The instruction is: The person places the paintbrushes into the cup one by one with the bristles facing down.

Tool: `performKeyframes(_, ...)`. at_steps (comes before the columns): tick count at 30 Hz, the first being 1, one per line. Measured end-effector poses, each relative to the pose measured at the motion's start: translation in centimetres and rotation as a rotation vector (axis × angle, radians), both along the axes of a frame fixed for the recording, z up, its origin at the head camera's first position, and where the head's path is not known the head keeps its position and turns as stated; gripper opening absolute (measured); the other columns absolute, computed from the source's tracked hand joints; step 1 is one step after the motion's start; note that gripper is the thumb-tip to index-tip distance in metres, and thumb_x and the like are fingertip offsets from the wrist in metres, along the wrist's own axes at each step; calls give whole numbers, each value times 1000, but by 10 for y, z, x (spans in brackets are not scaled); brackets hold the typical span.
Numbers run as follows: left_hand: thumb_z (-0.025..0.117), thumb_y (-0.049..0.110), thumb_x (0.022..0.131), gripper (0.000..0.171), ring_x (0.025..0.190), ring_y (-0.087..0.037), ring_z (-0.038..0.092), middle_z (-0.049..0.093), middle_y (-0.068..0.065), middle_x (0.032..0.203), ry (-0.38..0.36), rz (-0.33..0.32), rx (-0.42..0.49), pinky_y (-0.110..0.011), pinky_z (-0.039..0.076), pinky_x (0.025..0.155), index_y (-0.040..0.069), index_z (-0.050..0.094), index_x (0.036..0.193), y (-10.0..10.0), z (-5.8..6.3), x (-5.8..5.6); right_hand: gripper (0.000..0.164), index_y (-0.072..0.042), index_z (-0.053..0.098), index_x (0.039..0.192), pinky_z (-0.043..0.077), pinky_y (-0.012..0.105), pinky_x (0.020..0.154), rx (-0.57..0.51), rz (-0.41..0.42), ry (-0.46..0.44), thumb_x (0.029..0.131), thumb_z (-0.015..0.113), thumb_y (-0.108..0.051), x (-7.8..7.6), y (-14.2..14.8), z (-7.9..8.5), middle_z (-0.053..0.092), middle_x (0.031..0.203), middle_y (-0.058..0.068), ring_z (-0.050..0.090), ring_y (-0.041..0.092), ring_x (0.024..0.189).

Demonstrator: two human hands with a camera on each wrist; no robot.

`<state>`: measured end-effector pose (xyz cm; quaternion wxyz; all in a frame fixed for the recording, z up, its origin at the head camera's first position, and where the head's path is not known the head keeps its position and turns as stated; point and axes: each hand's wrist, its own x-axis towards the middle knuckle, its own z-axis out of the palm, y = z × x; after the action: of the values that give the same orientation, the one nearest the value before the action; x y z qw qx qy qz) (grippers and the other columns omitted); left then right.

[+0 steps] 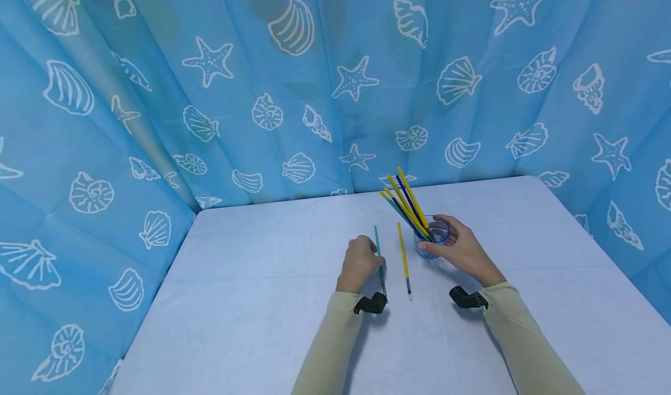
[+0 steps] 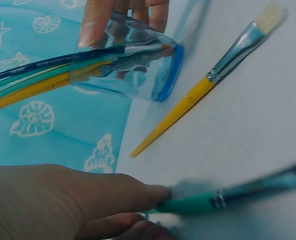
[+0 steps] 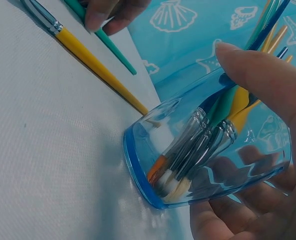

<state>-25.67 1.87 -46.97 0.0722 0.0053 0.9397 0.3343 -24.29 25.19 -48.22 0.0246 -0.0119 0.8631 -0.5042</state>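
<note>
My left hand (image 1: 362, 262) pinches a green paintbrush (image 2: 190, 204) by its handle, between thumb and fingers, low over the table. To its right a yellow paintbrush (image 1: 403, 255) lies on the cloth with its pale bristles toward me. My right hand (image 1: 463, 249) grips a clear blue cup (image 3: 162, 150), thumb on one side and fingers round the other. Several paintbrushes (image 1: 406, 203) with yellow, green and dark blue handles lean in the cup, bristles down. In the right wrist view the cup's blue base is near the cloth; whether it touches I cannot tell.
A white cloth covers the table (image 1: 251, 302). Behind it and along both sides hangs a blue curtain (image 1: 236, 92) with white shells and starfish. A black wrist mount (image 1: 371, 303) sits on the left sleeve, and another wrist mount (image 1: 468, 297) on the right.
</note>
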Motion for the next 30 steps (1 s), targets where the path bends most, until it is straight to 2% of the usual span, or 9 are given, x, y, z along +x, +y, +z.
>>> performKeyframes(7,78,7,87,12,64,-18,61,68,-11,79,6,-18,-77,-29,52,57,-1,70,91,-6,6,0,93,-5,30,159,36,61,121,-11,8,7,90,80,-41,0,-1,4,47,156,25,44,44,148)
performKeyframes(16,85,15,82,25,62,-20,55,61,-8,73,56,-65,-270,-31,44,54,1,68,90,-8,7,2,95,-4,29,160,36,61,121,-4,6,1,90,80,-43,1,0,1,45,157,25,42,44,149)
performKeyframes(19,85,17,82,24,60,-20,53,59,-6,70,52,-79,-288,-31,41,52,3,66,86,-10,8,2,94,-4,29,160,36,61,121,-4,5,1,90,80,-43,1,0,1,45,157,25,42,44,149)
performKeyframes(24,80,20,86,23,63,-20,54,59,-6,74,3,-79,-231,-30,42,53,3,65,88,-19,7,-2,95,-4,29,160,34,63,121,4,4,-6,90,80,-43,1,0,1,43,158,25,39,46,150)
performKeyframes(30,77,22,89,27,69,-19,57,63,-7,85,-47,-36,-64,-28,43,57,4,66,105,-36,9,-9,95,-6,29,160,34,64,121,17,2,-8,89,80,-45,0,-1,1,43,158,25,39,46,150)
